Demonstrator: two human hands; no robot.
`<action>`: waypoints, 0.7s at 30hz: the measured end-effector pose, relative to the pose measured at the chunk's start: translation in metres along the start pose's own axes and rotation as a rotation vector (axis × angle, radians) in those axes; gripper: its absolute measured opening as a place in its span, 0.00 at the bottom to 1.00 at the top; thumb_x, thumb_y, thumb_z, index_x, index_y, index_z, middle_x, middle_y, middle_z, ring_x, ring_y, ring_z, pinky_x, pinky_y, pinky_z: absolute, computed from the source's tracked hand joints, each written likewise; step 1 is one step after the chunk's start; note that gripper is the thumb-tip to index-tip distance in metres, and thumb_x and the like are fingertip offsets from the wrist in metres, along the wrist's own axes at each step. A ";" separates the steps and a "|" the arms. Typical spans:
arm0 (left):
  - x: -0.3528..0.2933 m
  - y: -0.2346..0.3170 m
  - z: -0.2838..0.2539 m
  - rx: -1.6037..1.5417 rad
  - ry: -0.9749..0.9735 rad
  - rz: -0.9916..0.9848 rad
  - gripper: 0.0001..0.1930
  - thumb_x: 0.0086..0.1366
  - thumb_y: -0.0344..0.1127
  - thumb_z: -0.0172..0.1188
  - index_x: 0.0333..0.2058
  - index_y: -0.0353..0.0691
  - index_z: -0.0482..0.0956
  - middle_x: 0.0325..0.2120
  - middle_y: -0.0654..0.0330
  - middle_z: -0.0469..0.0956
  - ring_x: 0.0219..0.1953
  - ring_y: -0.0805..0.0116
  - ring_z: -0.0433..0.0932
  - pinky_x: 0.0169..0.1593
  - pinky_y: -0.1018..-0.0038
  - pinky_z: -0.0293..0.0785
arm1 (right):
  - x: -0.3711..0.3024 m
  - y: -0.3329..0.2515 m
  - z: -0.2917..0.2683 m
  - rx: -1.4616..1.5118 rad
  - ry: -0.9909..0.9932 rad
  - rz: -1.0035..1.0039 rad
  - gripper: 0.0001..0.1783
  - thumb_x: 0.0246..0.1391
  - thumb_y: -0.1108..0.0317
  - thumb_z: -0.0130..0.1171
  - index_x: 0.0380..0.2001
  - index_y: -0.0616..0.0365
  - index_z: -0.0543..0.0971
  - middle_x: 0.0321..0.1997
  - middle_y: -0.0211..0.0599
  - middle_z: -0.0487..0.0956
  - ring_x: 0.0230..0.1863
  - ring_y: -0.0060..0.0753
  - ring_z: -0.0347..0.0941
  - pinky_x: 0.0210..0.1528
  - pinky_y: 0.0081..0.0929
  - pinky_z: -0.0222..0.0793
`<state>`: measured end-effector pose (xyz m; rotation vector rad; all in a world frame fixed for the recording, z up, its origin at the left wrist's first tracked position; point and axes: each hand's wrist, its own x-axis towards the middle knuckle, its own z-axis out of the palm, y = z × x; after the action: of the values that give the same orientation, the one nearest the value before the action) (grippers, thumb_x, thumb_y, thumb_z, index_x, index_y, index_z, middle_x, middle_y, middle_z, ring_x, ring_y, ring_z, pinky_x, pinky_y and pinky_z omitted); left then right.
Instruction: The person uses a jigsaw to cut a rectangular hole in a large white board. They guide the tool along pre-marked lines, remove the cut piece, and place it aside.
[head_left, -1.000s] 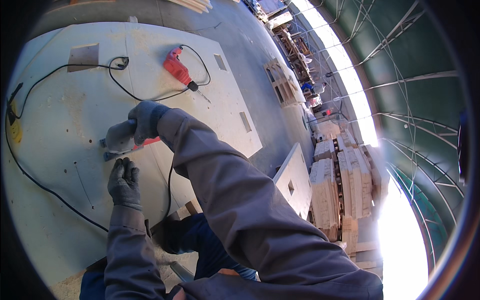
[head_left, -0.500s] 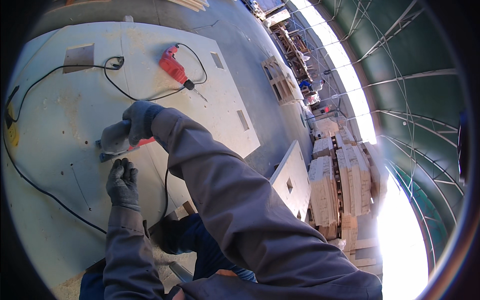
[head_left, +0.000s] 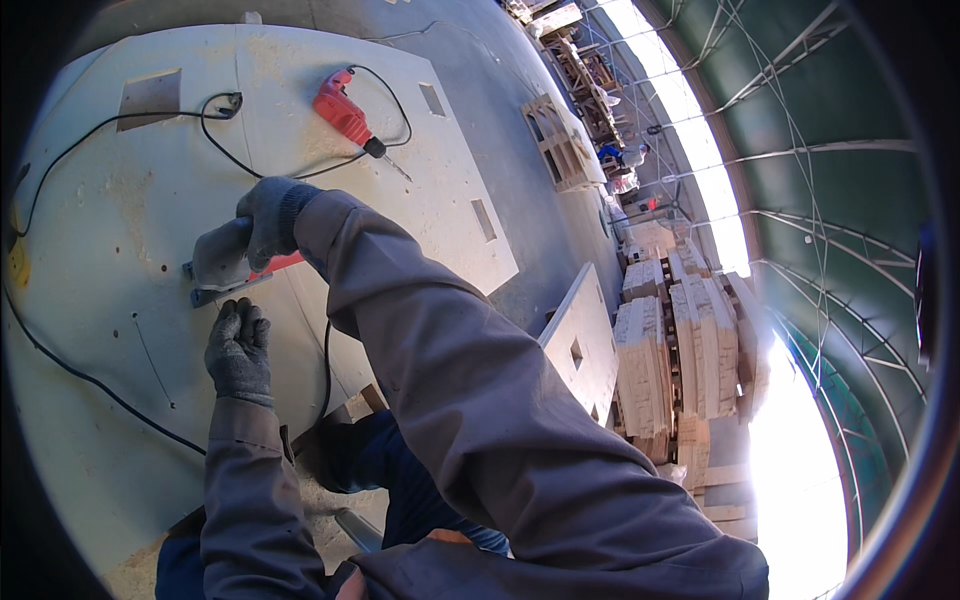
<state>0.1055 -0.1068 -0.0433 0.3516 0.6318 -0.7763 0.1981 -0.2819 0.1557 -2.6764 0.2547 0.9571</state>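
Note:
On the large pale board [head_left: 90, 250], my gloved right hand [head_left: 275, 222] is closed round a red and grey power tool [head_left: 222, 258] that looks like a jigsaw. It lies tilted, with its flat base plate turned toward me. Just in front of that plate is my gloved left hand [head_left: 240, 345], its fingers curled together at the plate's near edge. Whatever the left fingertips hold is too small to make out. Farther off, a red drill [head_left: 343, 112] with a long bit rests on its side, its black cable looping around it.
Square cutouts, such as one hole [head_left: 150, 98] at far left, pierce the board. A black cable [head_left: 100, 385] crosses its left side, near a yellow object [head_left: 18, 262]. To the right are a leaning panel [head_left: 585, 335], stacked timber [head_left: 650, 370] and a pallet [head_left: 556, 145].
The whole view has shifted slightly, moving the scene up and left. Both hands remain at the jigsaw, the left one still by its base plate.

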 end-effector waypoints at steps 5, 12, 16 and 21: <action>0.001 -0.004 -0.001 0.016 -0.023 -0.009 0.22 0.68 0.28 0.53 0.60 0.38 0.71 0.53 0.53 0.79 0.48 0.62 0.81 0.52 0.63 0.79 | 0.001 0.002 0.002 0.040 0.019 -0.018 0.27 0.30 0.58 0.77 0.39 0.55 0.86 0.32 0.42 0.85 0.34 0.41 0.83 0.40 0.35 0.78; -0.001 -0.009 -0.002 0.035 0.049 -0.003 0.21 0.68 0.26 0.52 0.59 0.40 0.73 0.54 0.53 0.79 0.50 0.60 0.80 0.54 0.61 0.77 | -0.002 0.002 0.001 0.101 0.015 -0.011 0.26 0.30 0.61 0.77 0.38 0.56 0.86 0.31 0.40 0.85 0.32 0.38 0.83 0.38 0.34 0.78; 0.001 -0.008 -0.003 0.038 0.042 -0.003 0.20 0.68 0.26 0.52 0.59 0.40 0.73 0.54 0.53 0.79 0.49 0.60 0.81 0.52 0.61 0.78 | -0.002 -0.001 -0.001 0.088 0.019 -0.019 0.26 0.30 0.61 0.77 0.38 0.57 0.86 0.31 0.41 0.85 0.33 0.39 0.83 0.38 0.35 0.78; 0.000 -0.007 -0.003 0.048 0.050 0.003 0.19 0.69 0.27 0.52 0.58 0.40 0.74 0.53 0.53 0.79 0.49 0.60 0.81 0.51 0.61 0.78 | 0.000 -0.001 0.001 0.029 0.031 -0.028 0.26 0.30 0.62 0.77 0.38 0.57 0.86 0.31 0.42 0.85 0.33 0.39 0.83 0.38 0.35 0.78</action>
<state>0.0988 -0.1103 -0.0460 0.4170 0.6606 -0.7824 0.1980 -0.2807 0.1553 -2.6630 0.2354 0.8972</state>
